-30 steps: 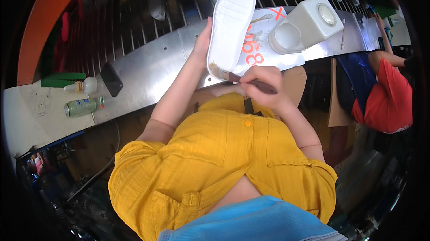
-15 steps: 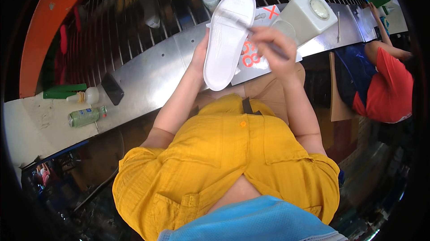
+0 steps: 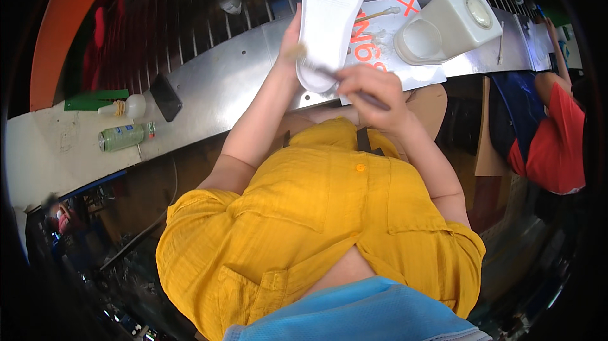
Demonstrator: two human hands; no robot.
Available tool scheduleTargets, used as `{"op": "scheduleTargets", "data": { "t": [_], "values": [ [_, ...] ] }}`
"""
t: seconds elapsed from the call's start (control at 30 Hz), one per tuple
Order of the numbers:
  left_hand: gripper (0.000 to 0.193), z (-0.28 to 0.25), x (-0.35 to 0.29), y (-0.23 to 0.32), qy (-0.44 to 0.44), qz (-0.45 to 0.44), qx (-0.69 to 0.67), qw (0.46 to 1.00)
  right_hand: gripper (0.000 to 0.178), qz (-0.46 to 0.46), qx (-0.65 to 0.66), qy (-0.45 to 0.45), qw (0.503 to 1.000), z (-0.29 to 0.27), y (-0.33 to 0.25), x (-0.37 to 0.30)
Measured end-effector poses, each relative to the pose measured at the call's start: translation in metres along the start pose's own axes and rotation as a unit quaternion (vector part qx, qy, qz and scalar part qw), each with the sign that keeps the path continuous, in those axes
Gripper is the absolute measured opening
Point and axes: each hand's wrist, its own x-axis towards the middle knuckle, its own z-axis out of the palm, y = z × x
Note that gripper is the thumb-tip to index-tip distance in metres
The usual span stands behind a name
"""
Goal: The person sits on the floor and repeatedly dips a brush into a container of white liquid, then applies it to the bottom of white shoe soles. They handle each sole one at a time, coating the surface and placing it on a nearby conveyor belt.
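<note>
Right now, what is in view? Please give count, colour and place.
sole: 1, white, in left hand
brush: 1, dark handle, in right hand
container: 1, white, right of sole
sheet: 1, white, red-marked, on bench
sticks: 2, tan and white, either side of container
phone-like slab: 1, black, bench's left
bottle: 1, white, left of slab
cylinder: 1, green, nearer than bottle
strips: count unclear, green, far left
bench: 1, silver, upper middle
bars: many, grey, beyond bench
frame: 1, orange, upper left
other people: at least 2, reddish tops, far right, lower left
shirt: 1, yellow, lower middle
mask: 1, blue, bottom
hands: 2, bare, upper middle
</note>
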Motion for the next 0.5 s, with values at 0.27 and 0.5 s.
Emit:
{"op": "scheduleTargets", "data": {
  "t": [0.27,0.5],
  "values": [
    [0.074,-0.014,0.006,0.02,-0.001,0.015,-0.004,1.0,0.013,0.072,0.039,0.006,0.997,0.004,0.008,-0.015],
    [0.073,-0.022,0.002,0.039,-0.029,-0.056,0.072,0.995,0.011,0.124,0.157,-0.11,0.974,-0.024,-0.008,0.01]
  ]
}}
